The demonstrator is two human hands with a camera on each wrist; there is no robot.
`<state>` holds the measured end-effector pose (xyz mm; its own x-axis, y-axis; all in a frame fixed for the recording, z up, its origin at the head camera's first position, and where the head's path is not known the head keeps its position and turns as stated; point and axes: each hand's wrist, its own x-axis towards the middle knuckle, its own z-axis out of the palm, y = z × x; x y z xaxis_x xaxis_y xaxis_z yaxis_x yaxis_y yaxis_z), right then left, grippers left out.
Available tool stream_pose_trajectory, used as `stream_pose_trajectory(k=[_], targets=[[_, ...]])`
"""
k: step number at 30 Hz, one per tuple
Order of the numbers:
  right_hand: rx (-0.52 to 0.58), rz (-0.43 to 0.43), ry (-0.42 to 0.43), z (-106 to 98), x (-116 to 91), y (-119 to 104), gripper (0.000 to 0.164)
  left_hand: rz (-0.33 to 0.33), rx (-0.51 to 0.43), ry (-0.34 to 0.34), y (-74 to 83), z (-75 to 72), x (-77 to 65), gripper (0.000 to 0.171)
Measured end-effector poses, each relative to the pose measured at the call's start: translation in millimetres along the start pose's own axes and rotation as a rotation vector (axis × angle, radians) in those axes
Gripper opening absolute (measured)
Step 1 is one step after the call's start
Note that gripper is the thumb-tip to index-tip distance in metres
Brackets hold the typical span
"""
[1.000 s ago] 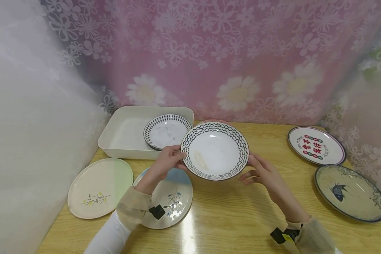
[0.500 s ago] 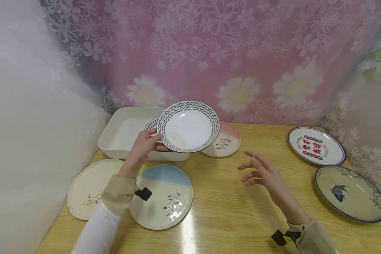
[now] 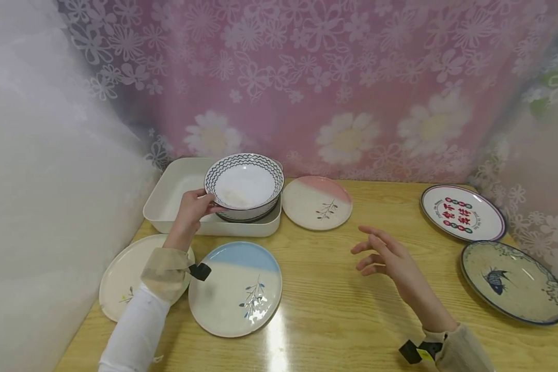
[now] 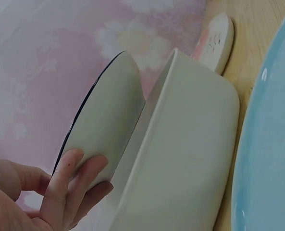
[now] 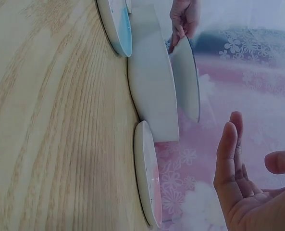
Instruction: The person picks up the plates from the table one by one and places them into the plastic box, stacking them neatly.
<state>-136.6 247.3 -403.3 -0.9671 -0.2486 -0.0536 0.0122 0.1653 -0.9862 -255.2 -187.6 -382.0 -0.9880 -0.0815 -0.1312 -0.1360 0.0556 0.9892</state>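
My left hand (image 3: pixel 192 209) pinches the near left rim of a deep white plate (image 3: pixel 246 186) with a black zigzag border. In the head view the plate overlaps the right half of a white rectangular bin (image 3: pixel 167 206), covering most of a darker-rimmed plate in there. The left wrist view shows thumb on the rim side and fingers (image 4: pixel 80 185) under its outer wall, with the plate above the bin's edge. Over the wooden table, my right hand (image 3: pixel 386 256) hovers with relaxed fingers and holds nothing.
Right of the bin lies a pink-edged plate (image 3: pixel 316 204). Closer in are a blue-edged plate (image 3: pixel 232 289) and a cream plate (image 3: pixel 116 284) partly under my left arm. On the right, a plate with red lettering (image 3: pixel 465 214) and a fish plate (image 3: pixel 513 284) lie close together.
The zigzag plate, at first between both hands, has moved left over the bin in my left hand. My right hand has let go of it and stayed nearly in place.
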Motion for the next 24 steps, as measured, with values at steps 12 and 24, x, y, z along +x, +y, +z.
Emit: stream_pose_trajectory(k=[12, 24], targets=[[0.002, 0.020, 0.017, 0, -2, 6, 0.056, -0.062, 0.039, -0.003, -15.2, -4.1, 11.1, 0.044], [0.006, 0.040, 0.032, -2, -4, 10, 0.056, -0.087, 0.119, -0.041, -21.9, -8.8, 16.0, 0.042]])
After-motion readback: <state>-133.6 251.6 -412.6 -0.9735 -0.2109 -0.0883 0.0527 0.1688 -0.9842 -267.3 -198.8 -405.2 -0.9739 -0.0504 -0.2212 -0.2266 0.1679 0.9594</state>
